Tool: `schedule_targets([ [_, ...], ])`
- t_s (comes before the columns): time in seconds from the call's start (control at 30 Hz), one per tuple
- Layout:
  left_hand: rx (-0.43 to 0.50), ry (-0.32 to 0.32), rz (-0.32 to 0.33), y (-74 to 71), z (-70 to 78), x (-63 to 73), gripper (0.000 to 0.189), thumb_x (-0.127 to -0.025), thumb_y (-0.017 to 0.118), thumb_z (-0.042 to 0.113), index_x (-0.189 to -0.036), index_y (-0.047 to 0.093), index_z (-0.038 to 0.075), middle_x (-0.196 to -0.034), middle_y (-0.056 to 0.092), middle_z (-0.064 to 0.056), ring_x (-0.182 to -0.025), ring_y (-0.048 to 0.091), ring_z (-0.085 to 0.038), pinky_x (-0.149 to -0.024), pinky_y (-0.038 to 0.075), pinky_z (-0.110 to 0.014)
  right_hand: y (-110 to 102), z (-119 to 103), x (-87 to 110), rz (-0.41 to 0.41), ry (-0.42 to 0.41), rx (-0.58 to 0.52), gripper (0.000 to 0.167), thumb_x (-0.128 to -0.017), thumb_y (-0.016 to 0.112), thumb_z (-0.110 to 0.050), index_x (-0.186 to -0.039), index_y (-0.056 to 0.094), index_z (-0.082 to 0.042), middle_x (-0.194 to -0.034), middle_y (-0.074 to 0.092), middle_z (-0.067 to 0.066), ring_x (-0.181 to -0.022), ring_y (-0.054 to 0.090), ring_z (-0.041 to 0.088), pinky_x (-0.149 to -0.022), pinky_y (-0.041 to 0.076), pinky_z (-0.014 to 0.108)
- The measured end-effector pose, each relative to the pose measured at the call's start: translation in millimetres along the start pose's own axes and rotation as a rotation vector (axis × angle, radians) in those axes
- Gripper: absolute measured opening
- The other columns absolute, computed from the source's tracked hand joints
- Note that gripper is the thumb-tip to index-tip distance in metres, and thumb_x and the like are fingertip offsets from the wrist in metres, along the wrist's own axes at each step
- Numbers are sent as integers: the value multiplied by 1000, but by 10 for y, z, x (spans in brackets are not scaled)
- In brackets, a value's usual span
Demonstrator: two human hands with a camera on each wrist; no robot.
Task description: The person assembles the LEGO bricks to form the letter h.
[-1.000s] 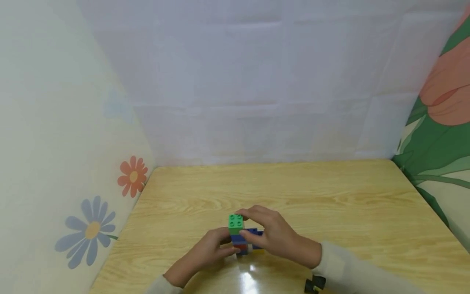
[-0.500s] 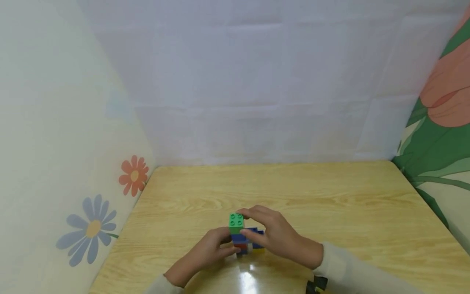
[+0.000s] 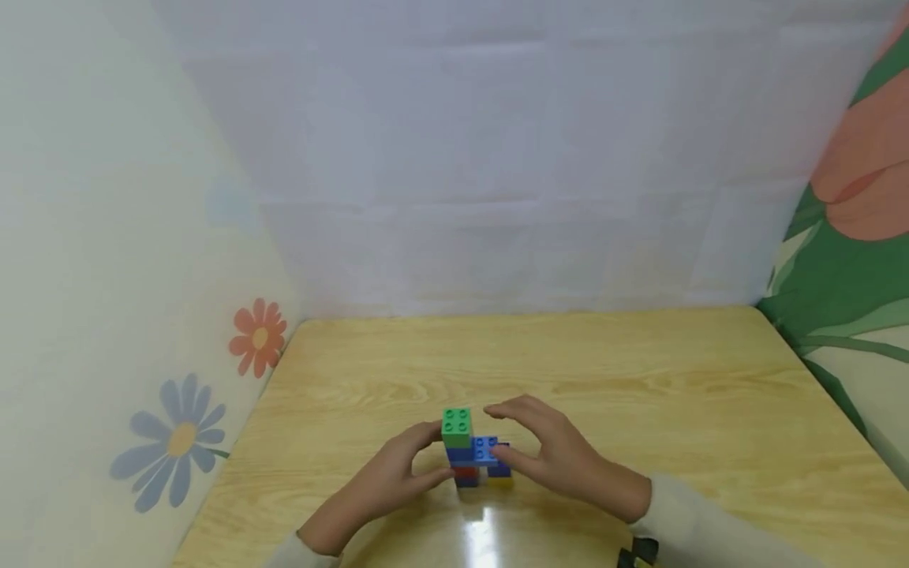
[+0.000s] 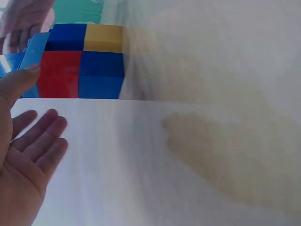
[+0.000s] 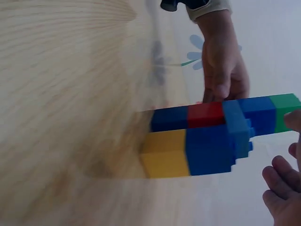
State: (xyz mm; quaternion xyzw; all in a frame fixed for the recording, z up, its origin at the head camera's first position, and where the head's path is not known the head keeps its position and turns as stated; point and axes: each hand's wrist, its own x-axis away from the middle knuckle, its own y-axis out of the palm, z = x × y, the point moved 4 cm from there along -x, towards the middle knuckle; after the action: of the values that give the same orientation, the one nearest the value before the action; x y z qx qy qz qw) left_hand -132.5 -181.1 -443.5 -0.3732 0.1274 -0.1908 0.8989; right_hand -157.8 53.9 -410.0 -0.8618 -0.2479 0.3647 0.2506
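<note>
A structure of toy building bricks stands on the table between both hands. Its taller column has a green brick [image 3: 457,427] on top, with a blue brick [image 5: 257,115], a flat blue plate [image 3: 486,449], a red brick [image 4: 59,74] and a bottom blue brick [image 4: 101,75] below. The plate bridges to a shorter column of a dark blue brick [image 5: 209,149] over a yellow brick [image 5: 164,153]. My left hand [image 3: 390,475] curves loosely beside the taller column, thumb and fingers spread apart. To the right, my right hand [image 3: 557,450] is spread, its thumb tip overlapping the plate's end in the head view.
The wood-grain table [image 3: 625,371] reaches back to a white cloth backdrop [image 3: 497,158]. A flower-printed wall [image 3: 177,442] borders the left side, and a leafy print [image 3: 845,284] the right. A dark strapped device [image 3: 637,552] sits below the right sleeve.
The right hand has come off the green brick and shifted right, uncovering the plate's studs. The left hand has loosened and drawn slightly left. The bricks stay in place.
</note>
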Motion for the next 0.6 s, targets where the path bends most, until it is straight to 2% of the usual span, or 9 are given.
schedule_targets([
  [0.1,20,0,50,-20,8,55,58,-91,70,32,-141,43,21,-132,56,7,-122,54,-15,-103,46,-43,-5,63,112,-10,32,30,43,-93,68,-34,-133,56,-25,-124,57,-11,-114,56,10,-93,53,37],
  [0.23,72,-4,73,-14,21,83,48,-92,70,22,-132,44,21,-125,58,9,-120,55,-14,-103,46,-40,21,132,230,-23,65,52,42,-91,70,-34,-130,59,-23,-123,57,-11,-112,56,11,-93,54,36],
  [0.37,84,-4,62,19,24,87,39,-93,68,27,-126,47,20,-121,58,11,-119,55,-13,-104,46,-37,95,188,299,-27,82,45,40,-90,71,-31,-128,60,-21,-122,57,-11,-112,57,11,-93,53,35],
  [0.6,89,-10,46,83,18,71,36,-92,68,29,-122,51,18,-118,62,8,-115,58,-14,-101,48,-37,213,222,324,17,42,-5,39,-90,72,-18,-127,60,-19,-120,60,-9,-109,60,13,-91,54,35],
])
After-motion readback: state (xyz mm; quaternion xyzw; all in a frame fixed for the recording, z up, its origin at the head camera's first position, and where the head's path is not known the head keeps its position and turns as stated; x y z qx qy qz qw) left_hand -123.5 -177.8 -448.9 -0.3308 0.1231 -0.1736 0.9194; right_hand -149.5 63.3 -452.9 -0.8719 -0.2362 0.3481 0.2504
